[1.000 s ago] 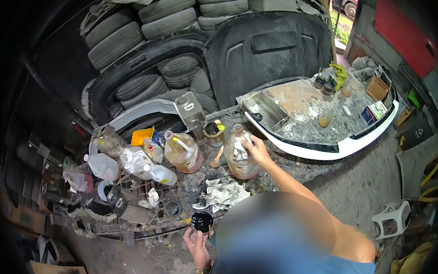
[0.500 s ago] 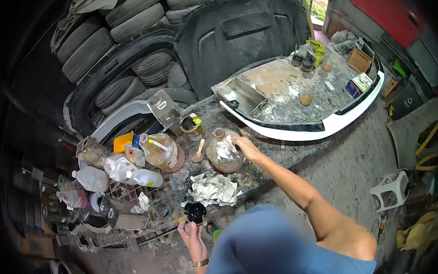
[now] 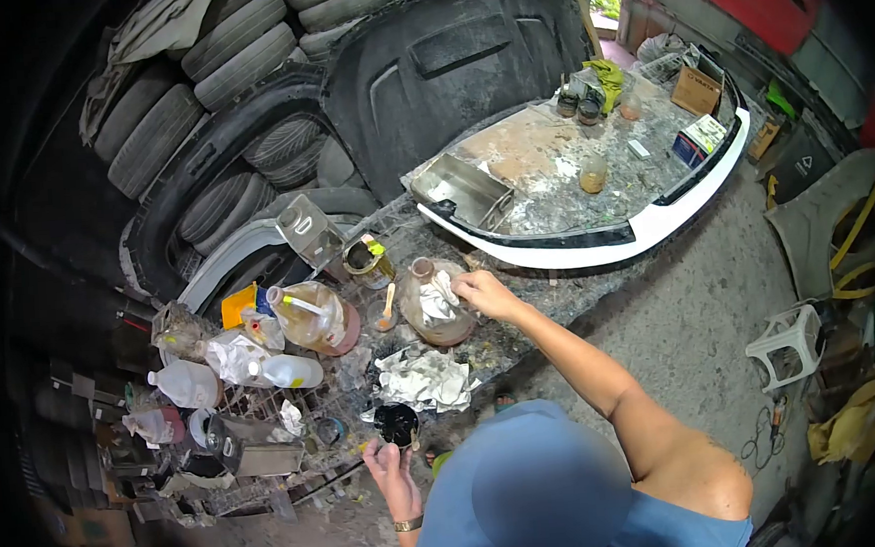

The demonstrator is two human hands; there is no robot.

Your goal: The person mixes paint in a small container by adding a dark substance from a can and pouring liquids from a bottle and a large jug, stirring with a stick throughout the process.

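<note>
My left hand (image 3: 394,480) is closed around the lower side of a small cup of black paint (image 3: 397,422), over the near edge of the cluttered bench. The cup's open top faces me and the paint looks glossy. My right hand (image 3: 489,294) is stretched forward, its fingers closed on a crumpled white paper (image 3: 440,295) against the side of a large clear jug (image 3: 427,326). Whether the paper touches the jug's wall all along, I cannot tell. More crumpled white paper (image 3: 426,378) lies between the cup and the jug. A brush with a wooden handle (image 3: 389,302) stands left of the jug.
On the left stand a jug of pinkish liquid (image 3: 332,325), white plastic bottles (image 3: 186,383) and an open can (image 3: 369,266). A white bumper (image 3: 597,254) curves around the bench's far right part, near a metal tray (image 3: 463,194). A white stool (image 3: 785,347) stands at right.
The view has shifted slightly. The cup in my left hand has moved a little right relative to the crumpled paper on the bench. My right hand stays at the jug with the paper.
</note>
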